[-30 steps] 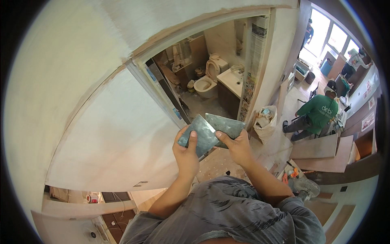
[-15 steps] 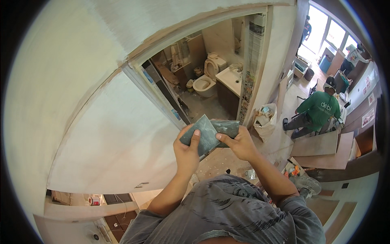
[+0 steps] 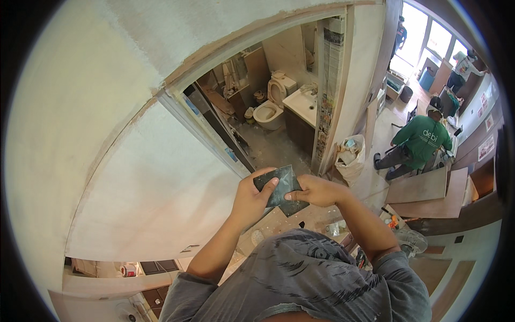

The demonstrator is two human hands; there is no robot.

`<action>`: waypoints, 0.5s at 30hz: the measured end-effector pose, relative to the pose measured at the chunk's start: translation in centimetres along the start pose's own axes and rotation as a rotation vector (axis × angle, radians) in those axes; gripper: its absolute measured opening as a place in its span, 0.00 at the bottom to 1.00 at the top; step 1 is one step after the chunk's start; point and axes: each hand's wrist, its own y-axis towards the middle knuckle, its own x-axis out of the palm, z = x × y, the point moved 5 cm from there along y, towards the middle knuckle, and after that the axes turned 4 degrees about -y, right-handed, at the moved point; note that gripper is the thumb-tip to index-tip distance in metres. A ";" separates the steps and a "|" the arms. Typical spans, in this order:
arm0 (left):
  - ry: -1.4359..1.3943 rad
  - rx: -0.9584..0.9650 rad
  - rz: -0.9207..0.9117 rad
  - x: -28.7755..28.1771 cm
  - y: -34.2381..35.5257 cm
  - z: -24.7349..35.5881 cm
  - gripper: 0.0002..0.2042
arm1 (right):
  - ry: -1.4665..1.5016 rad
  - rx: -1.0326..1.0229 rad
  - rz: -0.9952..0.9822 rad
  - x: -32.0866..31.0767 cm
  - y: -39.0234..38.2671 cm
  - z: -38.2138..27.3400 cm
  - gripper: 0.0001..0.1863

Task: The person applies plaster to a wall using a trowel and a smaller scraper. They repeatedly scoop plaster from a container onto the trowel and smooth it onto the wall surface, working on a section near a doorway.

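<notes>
In front of my chest I hold two dark, dusty squares that look like folded sandpaper. My left hand (image 3: 251, 197) is closed on the upper sandpaper piece (image 3: 280, 185), its thumb lying flat across the face. My right hand (image 3: 321, 191) pinches the lower sandpaper piece (image 3: 295, 207) between thumb and fingers. The two pieces overlap, with the left one in front, and pale dust marks the left one's face. The fingers behind both sheets are hidden.
On the left rises a whitish plastered wall (image 3: 145, 188). A doorway ahead opens on a bathroom with a toilet (image 3: 268, 114) and sink (image 3: 303, 104). At right stand a filled white sack (image 3: 350, 161), leaning boards (image 3: 418, 188), a fan (image 3: 412, 242) and a co-worker in green (image 3: 424, 139).
My hands have drawn closer together. The right sandpaper piece has swung from pointing up and right to hanging down behind the left one, and the left piece has turned more upright.
</notes>
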 end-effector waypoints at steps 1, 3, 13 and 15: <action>-0.004 -0.008 -0.026 0.1 0.1 0.0 0.12 | 0.007 0.027 -0.047 0.1 -0.1 0.2 0.19; 0.059 0.005 -0.136 0.0 0.8 -0.5 0.12 | -0.023 -0.008 -0.058 0.6 0.3 1.3 0.20; 0.565 0.037 0.164 -3.9 1.6 0.9 0.13 | -0.133 -0.044 0.446 -2.2 -4.5 2.7 0.18; 0.642 0.102 0.161 -3.6 1.4 1.4 0.13 | -0.350 -0.090 0.741 -2.9 -5.1 1.3 0.18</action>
